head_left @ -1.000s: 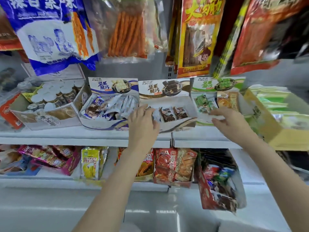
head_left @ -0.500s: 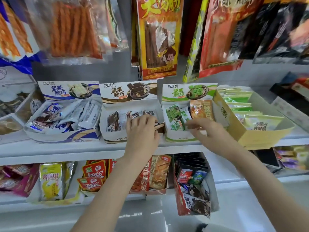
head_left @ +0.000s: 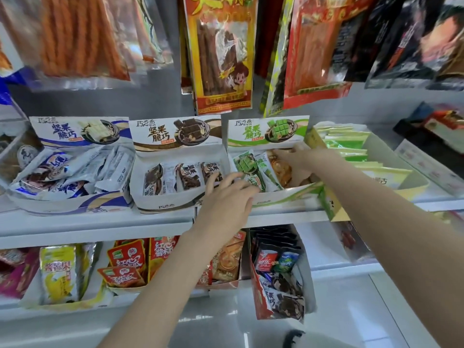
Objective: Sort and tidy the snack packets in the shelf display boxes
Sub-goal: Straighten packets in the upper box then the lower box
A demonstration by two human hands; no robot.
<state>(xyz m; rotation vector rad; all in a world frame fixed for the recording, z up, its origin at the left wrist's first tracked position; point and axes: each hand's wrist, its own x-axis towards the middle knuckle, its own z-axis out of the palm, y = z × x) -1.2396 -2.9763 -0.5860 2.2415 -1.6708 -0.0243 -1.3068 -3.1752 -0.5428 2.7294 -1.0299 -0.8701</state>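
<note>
Three display boxes stand side by side on the upper shelf: a blue-trimmed box [head_left: 75,209], a brown-trimmed box [head_left: 160,205] and a green-trimmed box [head_left: 281,197]. My left hand [head_left: 226,199] lies over the front edges of the brown and green boxes, fingers spread and reaching toward the green packets [head_left: 244,165]. My right hand [head_left: 298,156] reaches into the green box from the right, its fingertips on an orange packet [head_left: 281,169]. Brown packets [head_left: 189,175] stand in the middle box.
A yellow box [head_left: 336,209] of pale green packets stands to the right. Large snack bags [head_left: 221,54] hang above. The lower shelf holds red packets [head_left: 125,262], a yellow packet [head_left: 59,272] and a torn red box [head_left: 276,285] of mixed packets.
My view has shifted right. My left hand moved from the brown box toward the green box. My right hand pushed deeper into the green box onto the orange packet.
</note>
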